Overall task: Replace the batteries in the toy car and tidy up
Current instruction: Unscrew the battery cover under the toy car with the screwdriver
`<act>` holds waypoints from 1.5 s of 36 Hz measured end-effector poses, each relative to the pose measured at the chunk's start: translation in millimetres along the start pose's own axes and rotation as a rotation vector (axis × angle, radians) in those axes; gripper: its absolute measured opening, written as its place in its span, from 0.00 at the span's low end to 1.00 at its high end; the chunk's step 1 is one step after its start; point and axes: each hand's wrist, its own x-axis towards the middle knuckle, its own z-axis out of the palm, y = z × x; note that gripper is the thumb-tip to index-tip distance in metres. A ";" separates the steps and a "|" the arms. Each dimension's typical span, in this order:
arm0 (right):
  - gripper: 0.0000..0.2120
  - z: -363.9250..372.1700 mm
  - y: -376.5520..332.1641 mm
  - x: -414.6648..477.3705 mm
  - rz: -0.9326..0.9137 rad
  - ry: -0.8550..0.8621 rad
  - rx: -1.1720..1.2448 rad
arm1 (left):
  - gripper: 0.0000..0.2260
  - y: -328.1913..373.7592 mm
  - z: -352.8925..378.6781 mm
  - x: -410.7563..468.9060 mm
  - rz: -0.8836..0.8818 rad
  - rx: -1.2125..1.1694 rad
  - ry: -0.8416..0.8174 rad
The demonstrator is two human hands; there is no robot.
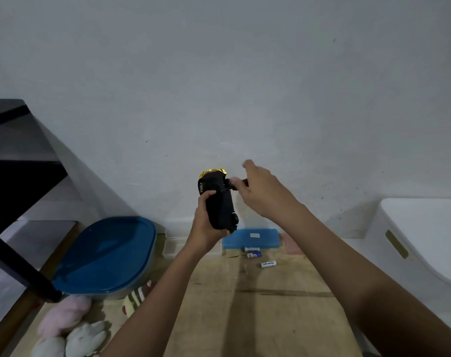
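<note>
Fingers [208, 196] of the left hand [206, 225] curl round the car [220, 204], gripping it from the left side and holding it up in front of the wall [219, 73]. The car stands roughly on end with its black underside towards the camera; a gold body shows at the top edge, and one wheel is visible at upper left, another at lower right.

The right hand [263, 191] comes in from the right and pinches a small black screwdriver [231, 187] between thumb and bent fingers, its forefinger lifted free above. The tool's tip meets the car's underside near the upper end. This hand is somewhat blurred, so the exact grip cannot be told.

Below the hands lies a wooden desk [258, 318]. Three batteries rest on it — two [252, 252] close together just before a blue box [255, 238] and a third [268, 264] a little nearer and to the right. On the left sits a tub with a blue lid [106, 253], with plush toys [67, 325] in front of it and a black frame [18, 269] beside it. A white bin [420, 235] stands on the right.
</note>
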 end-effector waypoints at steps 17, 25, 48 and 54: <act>0.13 1.3 -1.0 1.7 0.078 0.184 0.130 | 0.39 4.4 0.6 0.8 0.024 -0.080 -0.011; 0.07 4.9 -5.5 4.2 0.006 0.260 0.237 | 0.39 1.0 -1.1 1.8 0.000 -0.082 -0.017; 0.08 6.6 -0.6 -1.5 -0.091 0.003 -0.304 | 0.40 -5.6 -4.5 -7.3 0.024 -0.035 0.025; 0.10 3.9 -3.7 -2.9 -0.128 0.061 -0.231 | 0.32 -4.8 -6.7 -10.0 0.027 -0.007 0.009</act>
